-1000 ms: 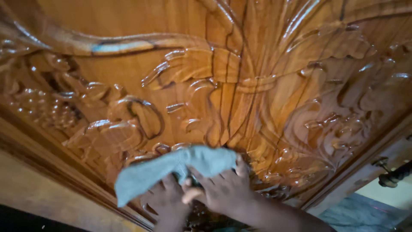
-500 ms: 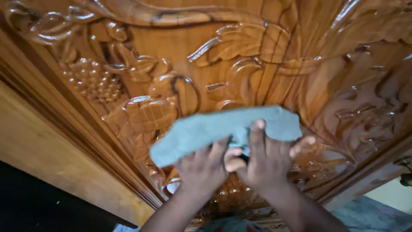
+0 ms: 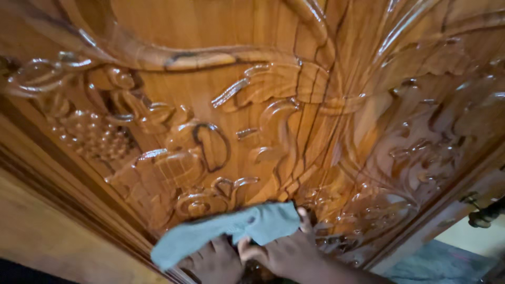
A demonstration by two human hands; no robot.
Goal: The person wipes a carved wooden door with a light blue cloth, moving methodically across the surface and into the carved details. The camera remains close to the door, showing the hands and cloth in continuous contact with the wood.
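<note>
A soft grey-green cloth [image 3: 226, 231] is pinched by both curled hands, left hand [image 3: 213, 263] and right hand [image 3: 284, 252], and pressed against the glossy carved wooden panel [image 3: 252, 115].

Grey-green cloth [image 3: 226, 231] against carved wood

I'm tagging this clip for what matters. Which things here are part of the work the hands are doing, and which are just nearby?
In use:
- grey-green cloth, pressed to the wood
- left hand and right hand, both on the cloth
- carved glossy wooden panel under the cloth

Just nearby:
- dark metal handle at the right edge
- plain wooden frame on the left
</note>
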